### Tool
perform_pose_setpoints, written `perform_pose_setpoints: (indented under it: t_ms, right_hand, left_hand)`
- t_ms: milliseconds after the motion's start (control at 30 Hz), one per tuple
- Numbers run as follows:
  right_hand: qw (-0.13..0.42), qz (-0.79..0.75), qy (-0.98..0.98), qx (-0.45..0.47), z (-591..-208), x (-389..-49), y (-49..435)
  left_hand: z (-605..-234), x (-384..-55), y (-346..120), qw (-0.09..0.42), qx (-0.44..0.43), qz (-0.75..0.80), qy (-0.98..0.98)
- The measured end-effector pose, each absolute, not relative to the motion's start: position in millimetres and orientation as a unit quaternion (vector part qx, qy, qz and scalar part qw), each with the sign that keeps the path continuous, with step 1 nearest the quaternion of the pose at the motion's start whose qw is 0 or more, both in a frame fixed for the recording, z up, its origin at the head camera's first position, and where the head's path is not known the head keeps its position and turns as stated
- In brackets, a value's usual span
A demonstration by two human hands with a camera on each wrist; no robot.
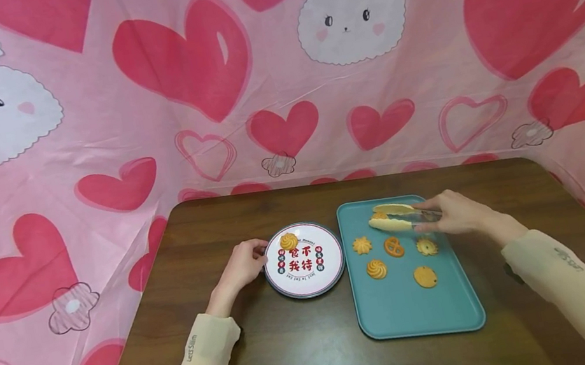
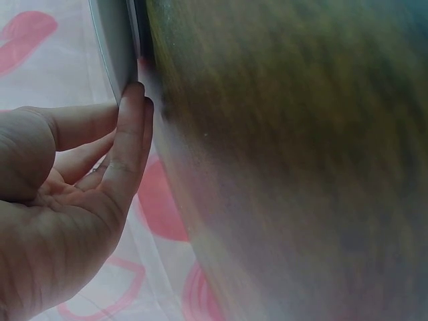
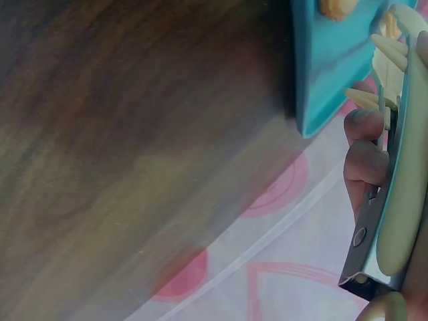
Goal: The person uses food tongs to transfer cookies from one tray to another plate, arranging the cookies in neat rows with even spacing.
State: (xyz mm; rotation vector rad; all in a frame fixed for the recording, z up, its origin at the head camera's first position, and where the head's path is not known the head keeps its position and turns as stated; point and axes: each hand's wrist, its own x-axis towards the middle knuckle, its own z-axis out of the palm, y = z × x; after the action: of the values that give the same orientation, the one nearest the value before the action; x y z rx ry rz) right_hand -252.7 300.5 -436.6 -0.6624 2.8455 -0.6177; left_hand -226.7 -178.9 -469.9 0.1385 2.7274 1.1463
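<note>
My left hand (image 1: 245,264) pinches the left rim of a round white plate (image 1: 330,266) with red characters. In the left wrist view, thumb and fingers meet on the plate's edge (image 2: 114,47). A swirl cookie (image 1: 289,242) lies near its upper left rim. My right hand (image 1: 457,213) grips cream-tipped metal tongs (image 1: 392,224) over the far part of a teal tray (image 1: 416,317). Between the tong tips a cookie (image 1: 380,215) shows, partly hidden; whether it is lifted I cannot tell. The right wrist view shows the tongs' pale handle (image 3: 408,194) along the hand.
Nearer on the tray lie a flower-shaped cookie (image 1: 362,245), a pretzel-shaped one (image 1: 394,247), a scalloped one (image 1: 427,246), a swirl (image 1: 377,269) and a flat round one (image 1: 426,276). The plate stands close against the tray's left side on the brown table (image 1: 274,353).
</note>
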Motion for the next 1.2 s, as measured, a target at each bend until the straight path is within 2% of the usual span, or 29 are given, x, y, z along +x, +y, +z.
perform_pose_setpoints:
  t_ms: [200,633,1200]
  right_hand:
    - [0.060,-0.209,0.945,-0.245,-427,-259,291]
    - [0.068,-0.209,0.935,-0.279,-413,-272,251]
    - [0.076,-0.212,0.918,-0.326,-414,-280,202]
  left_hand:
    - [-469,-226,-179,0.087,0.046,0.386,0.917]
    - [-469,-225,-179,0.088,0.049,0.385,0.917]
    - [-472,-227,-179,0.085,0.049,0.385,0.917]
